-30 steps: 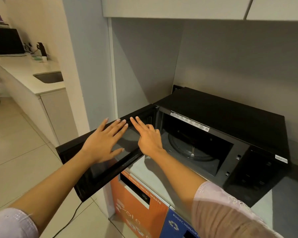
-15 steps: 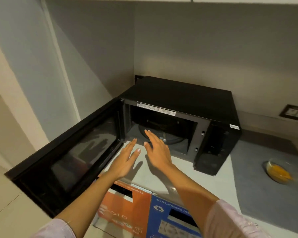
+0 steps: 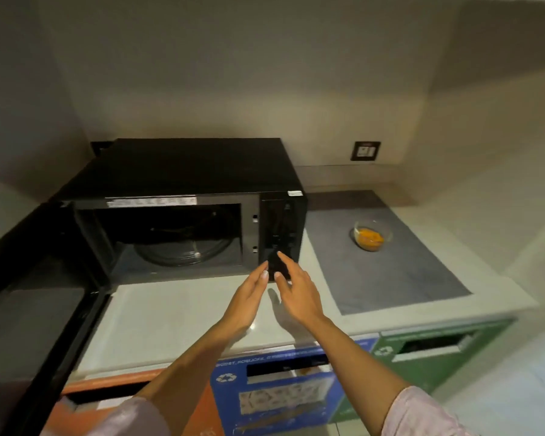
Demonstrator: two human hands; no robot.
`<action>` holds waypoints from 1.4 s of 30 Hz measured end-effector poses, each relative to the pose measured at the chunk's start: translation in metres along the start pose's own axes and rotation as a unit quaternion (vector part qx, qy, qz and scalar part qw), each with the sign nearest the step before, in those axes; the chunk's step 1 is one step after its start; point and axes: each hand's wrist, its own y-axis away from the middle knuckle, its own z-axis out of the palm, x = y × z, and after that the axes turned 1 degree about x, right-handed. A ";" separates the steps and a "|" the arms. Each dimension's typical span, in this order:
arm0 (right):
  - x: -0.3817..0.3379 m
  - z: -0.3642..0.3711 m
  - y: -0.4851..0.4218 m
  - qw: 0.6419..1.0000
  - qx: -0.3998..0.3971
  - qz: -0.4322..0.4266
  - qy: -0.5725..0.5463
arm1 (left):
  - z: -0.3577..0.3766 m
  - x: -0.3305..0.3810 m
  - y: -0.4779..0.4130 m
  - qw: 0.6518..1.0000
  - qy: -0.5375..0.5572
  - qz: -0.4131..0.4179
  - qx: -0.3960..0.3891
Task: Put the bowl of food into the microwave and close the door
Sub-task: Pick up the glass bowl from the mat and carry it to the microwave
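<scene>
Bowl (image 3: 373,235): clear glass, small, round, rim catching a little light, with a low heap of orange-yellow food in the bottom; it sits upright on the grey mat (image 3: 387,272) to the right of the microwave (image 3: 183,196), well apart from both of your hands and touching neither. Microwave: black, boxy, standing on the pale counter (image 3: 177,316); its door (image 3: 35,303) hangs wide open at the left, and the cavity shows the glass turntable (image 3: 183,247) with nothing on it. Your left hand (image 3: 246,302) is spread flat, fingers straight and together, gripping nothing, held above the counter just in front of the microwave's control panel (image 3: 280,234). Your right hand (image 3: 296,294) is just beside it, likewise open with fingers loosely extended and empty; its fingertips overlap the lower part of the panel in this view, though you cannot tell from here whether they touch it. Both forearms come in from the lower edge, pale pink sleeves at the wrists' far ends. Wall socket (image 3: 365,151) sits above and behind the mat. Orange, blue and green recycling bins (image 3: 274,391) front the counter below.
</scene>
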 end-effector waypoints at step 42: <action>0.272 -0.186 -0.207 0.911 0.076 0.300 -0.273 | 0.268 0.020 -0.317 0.979 -0.145 -0.140 0.020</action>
